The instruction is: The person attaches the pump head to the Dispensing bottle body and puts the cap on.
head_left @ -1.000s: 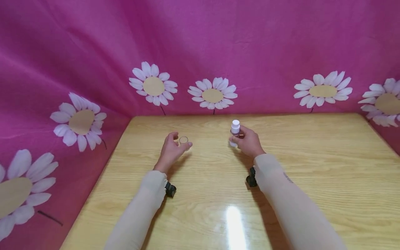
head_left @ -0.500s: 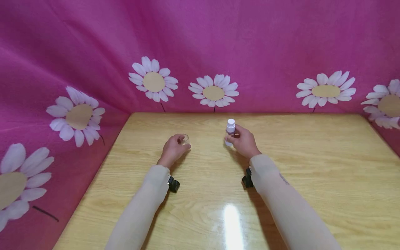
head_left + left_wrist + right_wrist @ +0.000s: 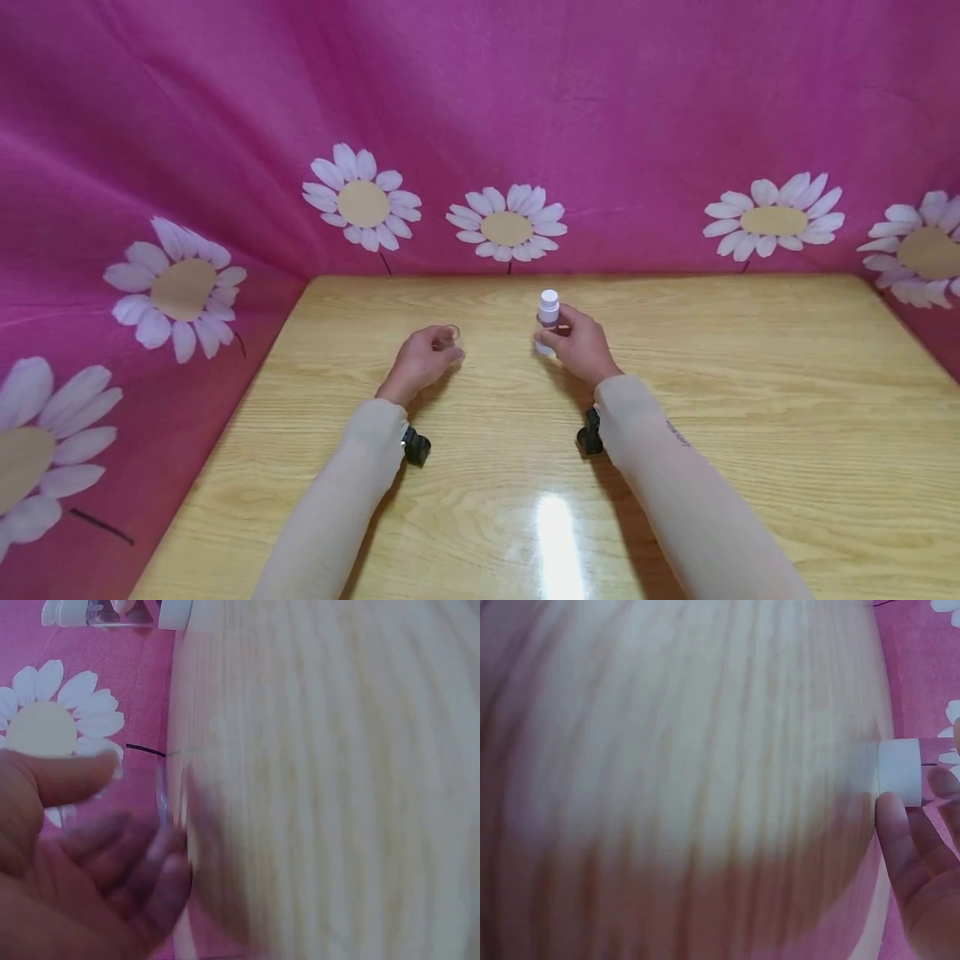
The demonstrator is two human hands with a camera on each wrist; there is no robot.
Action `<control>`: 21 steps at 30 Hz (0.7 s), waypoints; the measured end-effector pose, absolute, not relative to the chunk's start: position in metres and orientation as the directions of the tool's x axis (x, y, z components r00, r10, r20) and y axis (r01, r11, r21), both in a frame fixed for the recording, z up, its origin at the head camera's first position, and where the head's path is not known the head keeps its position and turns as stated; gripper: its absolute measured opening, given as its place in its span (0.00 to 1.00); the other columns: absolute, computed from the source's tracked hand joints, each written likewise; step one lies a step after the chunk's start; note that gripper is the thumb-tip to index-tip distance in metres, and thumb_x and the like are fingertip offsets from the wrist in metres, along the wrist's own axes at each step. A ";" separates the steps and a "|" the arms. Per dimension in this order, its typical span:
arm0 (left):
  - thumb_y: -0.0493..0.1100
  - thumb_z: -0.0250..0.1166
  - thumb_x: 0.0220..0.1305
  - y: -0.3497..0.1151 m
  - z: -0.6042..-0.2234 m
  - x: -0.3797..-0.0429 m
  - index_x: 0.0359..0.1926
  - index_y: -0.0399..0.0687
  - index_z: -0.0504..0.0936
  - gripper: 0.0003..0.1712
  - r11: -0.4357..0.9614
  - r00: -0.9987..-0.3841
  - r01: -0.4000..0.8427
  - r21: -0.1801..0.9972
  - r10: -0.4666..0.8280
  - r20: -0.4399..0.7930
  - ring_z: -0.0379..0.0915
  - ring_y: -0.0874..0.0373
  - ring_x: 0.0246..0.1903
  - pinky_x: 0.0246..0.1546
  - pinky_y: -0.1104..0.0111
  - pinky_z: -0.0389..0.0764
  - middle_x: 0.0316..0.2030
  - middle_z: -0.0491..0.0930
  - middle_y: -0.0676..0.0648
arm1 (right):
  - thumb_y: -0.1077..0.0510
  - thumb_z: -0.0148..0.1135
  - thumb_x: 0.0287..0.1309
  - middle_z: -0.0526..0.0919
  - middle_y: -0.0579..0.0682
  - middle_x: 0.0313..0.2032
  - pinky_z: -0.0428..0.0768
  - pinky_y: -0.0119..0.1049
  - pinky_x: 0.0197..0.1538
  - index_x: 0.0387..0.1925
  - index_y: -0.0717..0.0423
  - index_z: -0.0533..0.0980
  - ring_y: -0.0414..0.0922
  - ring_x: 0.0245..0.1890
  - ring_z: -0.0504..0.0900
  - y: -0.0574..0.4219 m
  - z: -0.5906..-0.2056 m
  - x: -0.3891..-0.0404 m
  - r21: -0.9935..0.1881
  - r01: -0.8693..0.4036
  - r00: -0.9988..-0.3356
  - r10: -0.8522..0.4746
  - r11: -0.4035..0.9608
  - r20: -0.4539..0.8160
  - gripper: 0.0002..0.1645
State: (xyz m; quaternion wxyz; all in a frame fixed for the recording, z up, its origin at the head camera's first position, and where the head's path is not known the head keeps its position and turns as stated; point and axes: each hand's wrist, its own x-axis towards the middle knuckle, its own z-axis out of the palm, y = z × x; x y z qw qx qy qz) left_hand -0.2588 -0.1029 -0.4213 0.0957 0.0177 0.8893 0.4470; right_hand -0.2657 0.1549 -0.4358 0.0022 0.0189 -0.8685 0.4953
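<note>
My left hand (image 3: pixel 422 360) curls around a small clear cup (image 3: pixel 456 333), whose thin round rim shows past the fingertips. In the left wrist view, the thumb and the bent fingers (image 3: pixel 169 881) stand on either side of the see-through cup, its edge only faintly visible. To the right, my right hand (image 3: pixel 587 347) grips an upright bottle (image 3: pixel 549 312) with a white cap, a clear middle and a white base. The base (image 3: pixel 900 772) is right at the tabletop in the right wrist view, fingertips against it. A stretch of wood separates cup and bottle.
Both hands are over the far half of a light wooden table (image 3: pixel 480 442). A pink curtain (image 3: pixel 637 133) with large daisies rises behind its back edge and along the left side. A bright light reflection lies on the near tabletop.
My left hand has moved slightly right and closed in around the clear cup. My right hand and the bottle have shifted a little left, towards the cup.
</note>
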 end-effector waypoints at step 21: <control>0.50 0.62 0.68 -0.091 -0.415 -0.264 0.64 0.45 0.72 0.27 0.490 -0.994 -0.024 0.872 0.080 -0.072 0.76 0.50 0.54 0.53 0.60 0.78 0.56 0.78 0.45 | 0.57 0.65 0.63 0.80 0.61 0.60 0.79 0.51 0.61 0.61 0.55 0.74 0.59 0.60 0.79 0.158 -0.432 -0.265 -0.862 -0.022 -0.998 -0.058 0.506 -0.009 0.25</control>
